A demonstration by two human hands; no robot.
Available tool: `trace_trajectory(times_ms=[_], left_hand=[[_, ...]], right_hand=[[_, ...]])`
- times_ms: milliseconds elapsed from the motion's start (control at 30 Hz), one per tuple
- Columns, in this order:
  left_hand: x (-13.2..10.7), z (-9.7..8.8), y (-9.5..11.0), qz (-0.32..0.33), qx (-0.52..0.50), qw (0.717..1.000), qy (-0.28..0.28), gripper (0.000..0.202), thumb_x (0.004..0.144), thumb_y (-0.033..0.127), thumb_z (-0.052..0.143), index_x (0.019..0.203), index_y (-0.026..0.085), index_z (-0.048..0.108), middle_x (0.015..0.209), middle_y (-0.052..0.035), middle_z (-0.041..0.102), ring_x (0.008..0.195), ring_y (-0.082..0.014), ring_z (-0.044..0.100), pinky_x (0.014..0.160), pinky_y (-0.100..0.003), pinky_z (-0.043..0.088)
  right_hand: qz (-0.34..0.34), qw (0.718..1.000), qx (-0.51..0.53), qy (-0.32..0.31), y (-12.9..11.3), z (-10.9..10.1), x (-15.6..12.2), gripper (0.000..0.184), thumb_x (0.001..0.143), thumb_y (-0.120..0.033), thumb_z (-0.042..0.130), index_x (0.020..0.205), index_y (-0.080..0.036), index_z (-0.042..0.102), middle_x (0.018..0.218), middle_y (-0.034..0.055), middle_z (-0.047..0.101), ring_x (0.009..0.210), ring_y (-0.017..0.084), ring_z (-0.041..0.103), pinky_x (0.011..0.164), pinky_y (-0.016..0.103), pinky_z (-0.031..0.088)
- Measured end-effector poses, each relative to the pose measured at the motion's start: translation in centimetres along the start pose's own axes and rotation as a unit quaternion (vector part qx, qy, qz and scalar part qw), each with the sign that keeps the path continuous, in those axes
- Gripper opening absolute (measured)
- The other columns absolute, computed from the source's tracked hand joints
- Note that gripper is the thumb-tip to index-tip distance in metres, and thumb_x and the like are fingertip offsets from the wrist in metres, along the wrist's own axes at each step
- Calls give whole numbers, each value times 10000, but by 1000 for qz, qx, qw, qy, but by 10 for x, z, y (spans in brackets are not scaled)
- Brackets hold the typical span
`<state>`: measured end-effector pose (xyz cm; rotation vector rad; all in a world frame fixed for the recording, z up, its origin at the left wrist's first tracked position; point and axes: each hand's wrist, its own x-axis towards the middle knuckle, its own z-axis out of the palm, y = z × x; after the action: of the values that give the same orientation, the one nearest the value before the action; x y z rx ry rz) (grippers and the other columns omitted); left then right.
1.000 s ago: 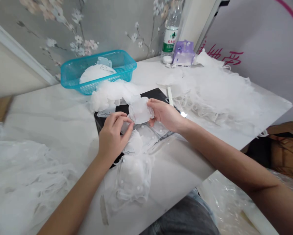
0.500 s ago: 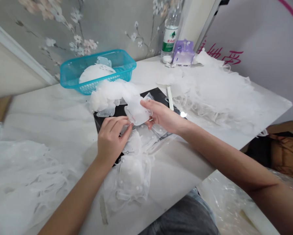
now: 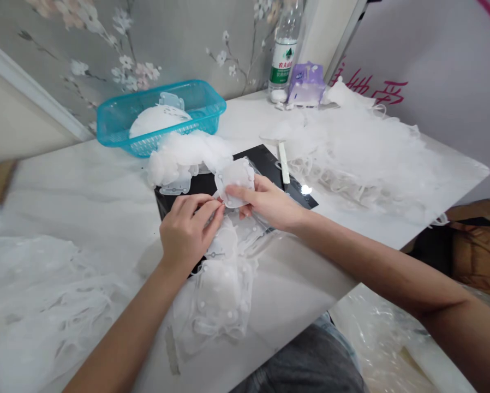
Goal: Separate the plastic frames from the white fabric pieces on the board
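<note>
My right hand (image 3: 272, 204) grips a translucent white plastic piece (image 3: 237, 173) with rounded corners and small bumps, thumb across its front. The fingers of my left hand (image 3: 190, 224) are pinched together at its lower left edge; what exactly lies between the fingertips is hard to see. Both hands are above a black board (image 3: 263, 158). Behind them on the board is a heap of fluffy white pads (image 3: 191, 150), with a clear plastic piece (image 3: 175, 184) poking out. Clear packets with white contents (image 3: 222, 297) lie below the hands, overlapping the board's near edge.
A blue basket (image 3: 114, 123) holding white round sheets stands at the back. A pale stick (image 3: 284, 162) lies on the board's right side. Large white piles lie right (image 3: 363, 147) and left (image 3: 32, 295). A water bottle (image 3: 284, 60) and purple packet (image 3: 307, 82) stand behind.
My right hand has turned the plastic piece more upright, and its thumb has moved lower onto the front. My left hand stays almost in place at the piece's edge.
</note>
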<state>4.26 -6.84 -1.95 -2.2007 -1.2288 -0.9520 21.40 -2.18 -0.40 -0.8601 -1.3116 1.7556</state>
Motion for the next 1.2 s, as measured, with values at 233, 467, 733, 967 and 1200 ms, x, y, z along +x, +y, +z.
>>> trace_trajectory(times_ms=[233, 467, 733, 967, 1200], left_hand=[[4, 4, 1, 5, 5, 1000, 16, 95, 752, 110, 654, 721, 177, 594, 742, -29, 655, 698, -171, 573, 583, -258, 449], [2, 0, 4, -31, -26, 999, 11, 79, 767, 119, 628, 808, 177, 592, 813, -46, 620, 778, -179, 577, 659, -276, 480], [12, -13, 21, -438, -469, 759, -105, 354, 834, 500, 580, 806, 162, 683, 704, -26, 600, 581, -119, 511, 486, -229, 416], [14, -1, 15, -648, -541, 537, 7, 283, 620, 292, 768, 856, 155, 694, 820, -28, 721, 747, -166, 668, 648, -232, 532], [7, -6, 14, -573, -595, 558, -79, 359, 645, 234, 766, 991, 164, 704, 843, -46, 735, 748, -145, 674, 665, -206, 534]], right_hand=[[-45, 999, 23, 21, 6, 4, 2, 230, 786, -371, 649, 766, -184, 517, 813, 3, 662, 446, 31, 406, 466, 214, 426], [-94, 985, -125, 67, 3, 0, 2, 230, 806, -397, 638, 838, -203, 519, 743, -7, 594, 490, 77, 453, 482, 250, 449], [-357, 801, -480, -37, 6, -10, 1, 185, 881, -220, 476, 1040, -169, 558, 1088, 124, 602, 1011, 225, 581, 848, 374, 499], [-209, 833, -513, 3, -34, -31, -4, 255, 897, -406, 513, 1002, -200, 620, 994, 77, 661, 894, 203, 607, 797, 324, 463], [189, 719, -618, 255, -53, -79, 10, 242, 763, -385, 658, 711, -161, 584, 733, 126, 586, 858, 316, 602, 733, 419, 447]])
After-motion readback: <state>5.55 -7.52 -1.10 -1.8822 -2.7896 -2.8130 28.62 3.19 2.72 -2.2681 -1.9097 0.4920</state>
